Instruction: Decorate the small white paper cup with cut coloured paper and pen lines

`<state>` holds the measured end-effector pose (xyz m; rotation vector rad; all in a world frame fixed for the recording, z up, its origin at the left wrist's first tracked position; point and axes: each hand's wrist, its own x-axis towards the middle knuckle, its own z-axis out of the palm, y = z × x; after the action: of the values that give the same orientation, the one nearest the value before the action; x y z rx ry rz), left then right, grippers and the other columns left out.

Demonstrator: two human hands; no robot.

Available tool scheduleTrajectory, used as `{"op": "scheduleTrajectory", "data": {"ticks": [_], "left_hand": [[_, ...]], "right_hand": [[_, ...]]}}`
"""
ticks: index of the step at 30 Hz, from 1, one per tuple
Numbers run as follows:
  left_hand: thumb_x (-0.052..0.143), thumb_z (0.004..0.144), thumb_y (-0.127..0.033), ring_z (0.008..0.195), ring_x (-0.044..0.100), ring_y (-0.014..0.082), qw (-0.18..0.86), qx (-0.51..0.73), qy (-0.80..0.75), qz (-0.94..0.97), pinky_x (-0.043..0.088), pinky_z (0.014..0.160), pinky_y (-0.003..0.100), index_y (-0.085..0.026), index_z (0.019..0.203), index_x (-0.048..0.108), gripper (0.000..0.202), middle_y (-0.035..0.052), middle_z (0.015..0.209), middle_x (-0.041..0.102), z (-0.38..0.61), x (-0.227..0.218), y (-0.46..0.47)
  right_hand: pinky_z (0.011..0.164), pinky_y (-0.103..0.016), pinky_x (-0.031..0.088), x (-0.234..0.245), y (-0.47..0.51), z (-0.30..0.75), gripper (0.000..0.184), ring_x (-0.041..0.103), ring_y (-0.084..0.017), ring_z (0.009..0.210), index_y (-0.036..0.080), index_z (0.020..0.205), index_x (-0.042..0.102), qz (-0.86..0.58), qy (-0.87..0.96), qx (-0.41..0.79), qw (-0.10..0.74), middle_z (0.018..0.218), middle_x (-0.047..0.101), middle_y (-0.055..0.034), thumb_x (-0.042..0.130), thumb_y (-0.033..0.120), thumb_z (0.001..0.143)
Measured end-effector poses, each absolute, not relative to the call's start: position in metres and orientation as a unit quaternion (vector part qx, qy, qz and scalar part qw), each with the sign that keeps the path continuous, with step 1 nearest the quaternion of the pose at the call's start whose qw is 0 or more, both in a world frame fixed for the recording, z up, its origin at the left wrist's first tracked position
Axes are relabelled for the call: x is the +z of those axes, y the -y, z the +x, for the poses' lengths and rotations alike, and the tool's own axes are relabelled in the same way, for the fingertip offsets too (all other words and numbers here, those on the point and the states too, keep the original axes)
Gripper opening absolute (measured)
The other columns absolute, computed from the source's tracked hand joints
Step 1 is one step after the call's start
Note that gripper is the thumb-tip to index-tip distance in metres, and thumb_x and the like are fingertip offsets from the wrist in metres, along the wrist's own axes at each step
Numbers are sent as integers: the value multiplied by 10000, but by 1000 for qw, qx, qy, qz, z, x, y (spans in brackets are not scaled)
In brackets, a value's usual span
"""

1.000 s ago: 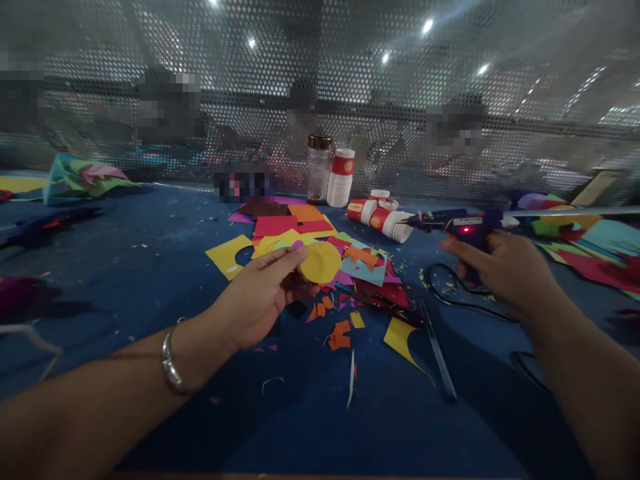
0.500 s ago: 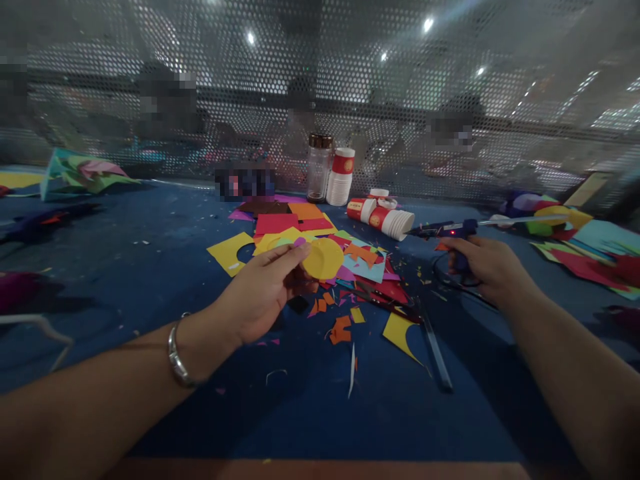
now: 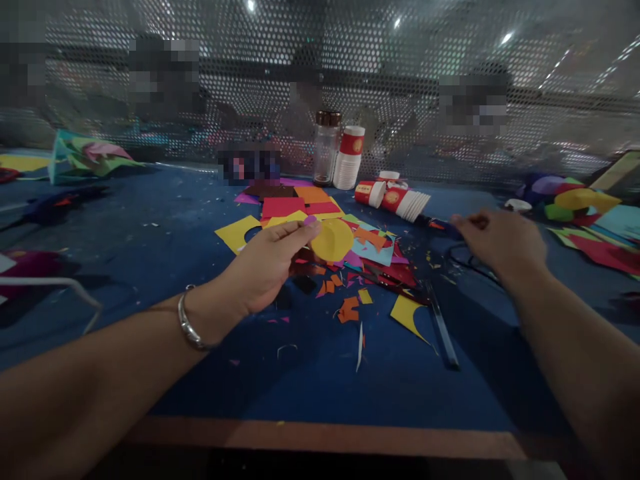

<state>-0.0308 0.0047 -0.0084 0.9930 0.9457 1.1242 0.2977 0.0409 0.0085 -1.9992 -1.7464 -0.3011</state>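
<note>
My left hand (image 3: 265, 267), with a silver bracelet at the wrist, pinches a round yellow paper disc (image 3: 332, 240) above the paper pile. A small purple scrap (image 3: 311, 219) shows at the thumb tip. On the right, my right hand (image 3: 505, 243) is blurred by motion, its fingers curled. Beside its fingertips lies a dark blue glue gun (image 3: 436, 225) with an orange mark, low at the table, its rear part hidden behind the hand. I cannot tell whether the fingers still grip it. A black cord (image 3: 473, 265) runs under that hand.
Scissors (image 3: 395, 283) and a clear glue stick (image 3: 444, 333) lie among paper scraps on the blue table (image 3: 320, 393). Stacked paper cups (image 3: 349, 160), a glass bottle (image 3: 326, 150) and toppled cups (image 3: 400, 201) stand or lie behind. Another glue gun (image 3: 60, 203) is at the left.
My right hand has lowered the glue gun toward the table; its upright handle and rear stick are out of sight. The left hand keeps the yellow disc. The view has tilted down.
</note>
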Motion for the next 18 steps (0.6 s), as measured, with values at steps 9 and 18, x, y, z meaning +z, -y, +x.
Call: {"op": "scheduleTrajectory", "data": {"ticks": [9,18], "left_hand": [[750,858,-358,758,676,194,610,478,-421,471,518,578,277,-154,878,779,207,105,877,759,-31,-9,-3],[801,815,-375,653,647,147,618,487,-409,462,492,551,239,-150,796,723,238,59,780,730,-31,-9,-9]], "right_hand": [[592,-258,453,0,5,219,202,587,-142,606,221,810,743,-554,791,86,246,720,687,-5,659,402,838],[688,-281,460,-13,15,193,151,613,-172,757,146,1006,732,-420,888,154,105,871,678,-62,666,212,887]]}}
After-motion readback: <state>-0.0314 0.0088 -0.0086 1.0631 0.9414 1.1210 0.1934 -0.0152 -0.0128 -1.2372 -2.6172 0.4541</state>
